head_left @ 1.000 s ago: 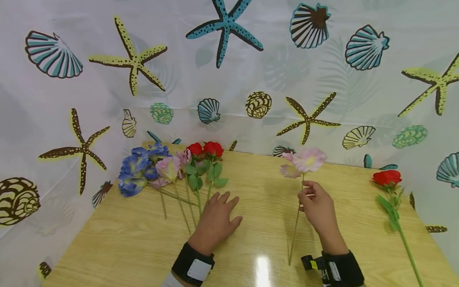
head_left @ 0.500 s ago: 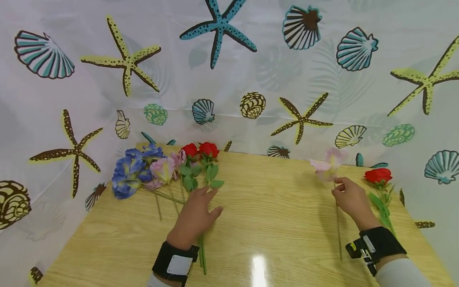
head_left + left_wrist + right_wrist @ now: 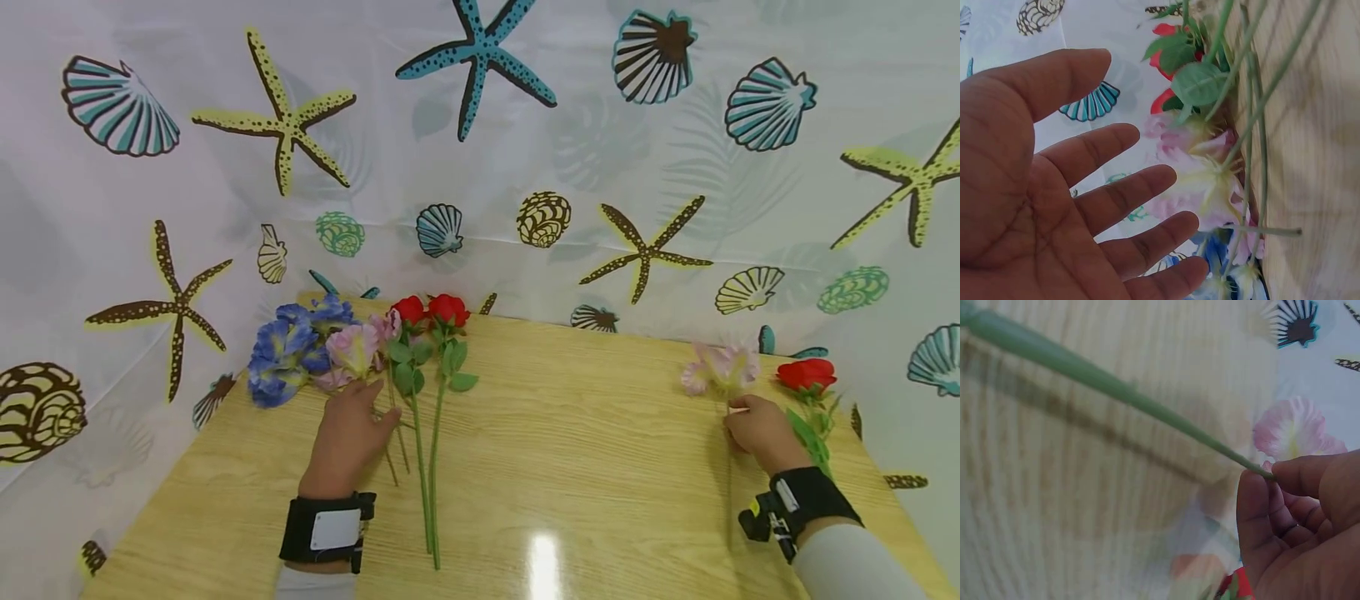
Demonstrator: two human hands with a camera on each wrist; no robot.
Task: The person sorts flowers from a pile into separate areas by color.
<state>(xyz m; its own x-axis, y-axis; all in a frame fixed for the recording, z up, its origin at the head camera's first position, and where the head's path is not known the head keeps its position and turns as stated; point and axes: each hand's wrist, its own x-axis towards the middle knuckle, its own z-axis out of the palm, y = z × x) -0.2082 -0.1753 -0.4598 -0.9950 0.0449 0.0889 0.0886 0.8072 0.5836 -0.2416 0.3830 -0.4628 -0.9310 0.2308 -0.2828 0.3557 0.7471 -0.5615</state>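
Two hands busy: right hand (image 3: 761, 432) pinched the pink flower (image 3: 722, 367) by its stem near the tabletop's far right corner; left hand (image 3: 347, 437), fingers spread, hovered over the bunch (image 3: 352, 350) at far left. Placing step; next, letting go calls for laying the stem flat.

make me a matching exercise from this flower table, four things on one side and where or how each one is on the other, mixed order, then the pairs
Things:
1. left hand
2. right hand
3. blue flowers
4. single red rose

States:
A. far left of the bunch, by the curtain
B. pinching the pink flower by its stem
C. fingers spread open, at the stems of the bunch
D. lying alone near the table's right edge

Pairs: 1-C, 2-B, 3-A, 4-D
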